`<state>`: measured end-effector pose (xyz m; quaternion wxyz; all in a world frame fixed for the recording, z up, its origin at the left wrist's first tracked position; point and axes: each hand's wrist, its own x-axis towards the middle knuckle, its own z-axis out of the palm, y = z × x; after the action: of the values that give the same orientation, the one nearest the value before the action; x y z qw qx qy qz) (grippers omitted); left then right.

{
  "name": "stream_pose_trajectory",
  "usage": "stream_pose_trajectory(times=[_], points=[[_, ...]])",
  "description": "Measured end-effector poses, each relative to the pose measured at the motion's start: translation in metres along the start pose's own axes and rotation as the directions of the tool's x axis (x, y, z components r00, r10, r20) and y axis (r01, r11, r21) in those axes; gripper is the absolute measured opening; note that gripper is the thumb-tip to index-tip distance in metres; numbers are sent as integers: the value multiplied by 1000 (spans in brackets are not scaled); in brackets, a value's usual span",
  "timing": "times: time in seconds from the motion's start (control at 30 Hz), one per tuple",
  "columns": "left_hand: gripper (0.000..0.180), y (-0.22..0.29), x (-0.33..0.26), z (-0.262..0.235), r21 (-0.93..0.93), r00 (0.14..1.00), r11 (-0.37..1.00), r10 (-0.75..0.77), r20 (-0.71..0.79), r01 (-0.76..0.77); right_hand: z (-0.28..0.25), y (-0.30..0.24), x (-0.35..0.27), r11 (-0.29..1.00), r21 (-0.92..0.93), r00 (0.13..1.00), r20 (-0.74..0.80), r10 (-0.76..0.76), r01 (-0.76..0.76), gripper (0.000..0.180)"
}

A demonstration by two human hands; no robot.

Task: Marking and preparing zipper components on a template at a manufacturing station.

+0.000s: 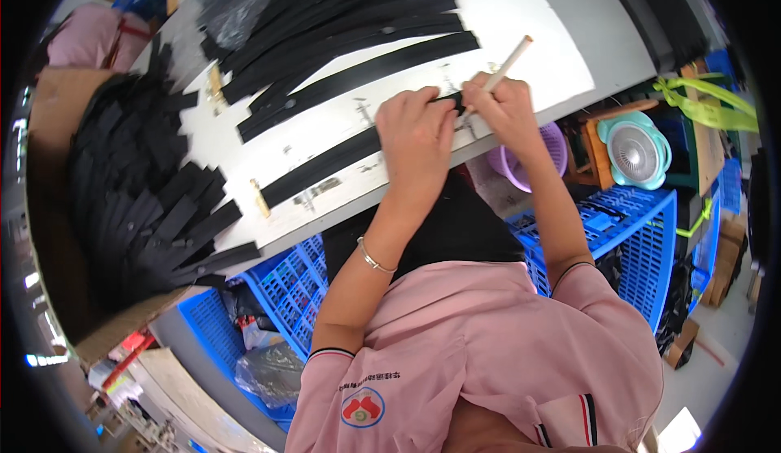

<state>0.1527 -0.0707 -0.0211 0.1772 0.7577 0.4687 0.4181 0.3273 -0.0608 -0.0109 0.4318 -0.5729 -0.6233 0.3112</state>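
Note:
My left hand (416,135) lies flat on a long black strip (321,166) stretched across the white table (521,21), fingers pressing down on it. My right hand (506,109) grips a pale wooden stick (511,61) like a pen, its lower end touching the strip's right end beside my left fingertips. A thin metal bracelet (374,259) sits on my left wrist. I wear a pink short-sleeved shirt.
More black strips (358,38) lie fanned over the table's far part, and a big heap (146,176) fills a cardboard box at left. Blue plastic crates (643,233) stand below the table. A small teal fan (636,150) and a purple basket (553,148) are at right.

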Motion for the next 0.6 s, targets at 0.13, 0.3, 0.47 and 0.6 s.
stream_pose_trajectory(times=[0.13,0.3,0.47,0.6], points=[[30,18,-21,-30,181,1000,984,2,-31,4,-10,9,-8,975,214,995,-76,68,-51,22],[38,7,-36,-47,133,991,988,-89,98,76,-9,12,-9,964,264,979,-190,69,-16,22],[34,-32,7,-45,122,996,992,-2,89,-9,-3,11,-6,961,278,969,-233,79,-12,21],[36,-29,-2,-69,25,997,999,-49,58,47,-1,16,-6,963,270,967,-246,67,2,22]])
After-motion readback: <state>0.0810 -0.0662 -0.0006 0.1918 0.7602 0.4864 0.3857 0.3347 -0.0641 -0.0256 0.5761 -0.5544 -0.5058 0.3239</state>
